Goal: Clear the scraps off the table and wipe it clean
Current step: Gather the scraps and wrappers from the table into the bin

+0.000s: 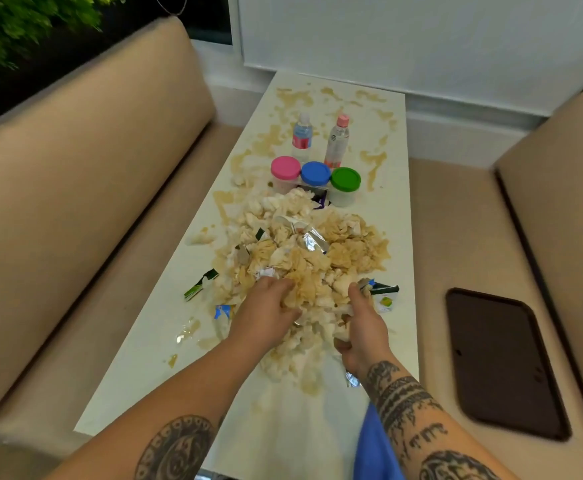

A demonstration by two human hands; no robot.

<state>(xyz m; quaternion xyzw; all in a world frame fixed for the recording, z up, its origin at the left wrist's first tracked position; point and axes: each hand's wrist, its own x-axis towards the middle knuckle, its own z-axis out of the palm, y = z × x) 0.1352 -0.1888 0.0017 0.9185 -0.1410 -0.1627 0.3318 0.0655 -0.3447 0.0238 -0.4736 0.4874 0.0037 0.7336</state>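
**Gathering the soaked heap before any wiping can start**

Clearly the clearing step is in hand, not the wiping. A big pile of scraps (pixel 304 265), mostly crumpled tissue stained brown, with foil and torn wrappers mixed in, lies along the middle of the white table (pixel 137 382). Both hands are buried in its near edge. The left hand (pixel 266 313) reaches in from the left with its fingers curled down into the damp paper, gripping a clump. The right hand (pixel 362 327) comes in from the right, its fingers closed round another wad of tissue, just beside a green and white wrapper (pixel 385 299) at the table's right edge.

Beyond the pile stand three tubs, with a pink lid (pixel 285 168), a blue lid (pixel 315 173) and a green lid (pixel 345 179), touching or nearly touching the far edge of the scraps. Two bottles (pixel 302 135) stand behind them. Brown spills (pixel 373 164) streak the far half of the tabletop, and loose wrappers (pixel 200 284) lie apart on the left.

By my judgement the task is early: the whole heap is on the table and nothing looks wiped. The next move calls for drawing the two handfuls together and lifting them clear without shedding wet bits. No bin or bag shows here, so where the load goes I cannot say. The stray wrappers need a separate pass, and the tubs and bottles may need shifting before a cloth reaches the stains.
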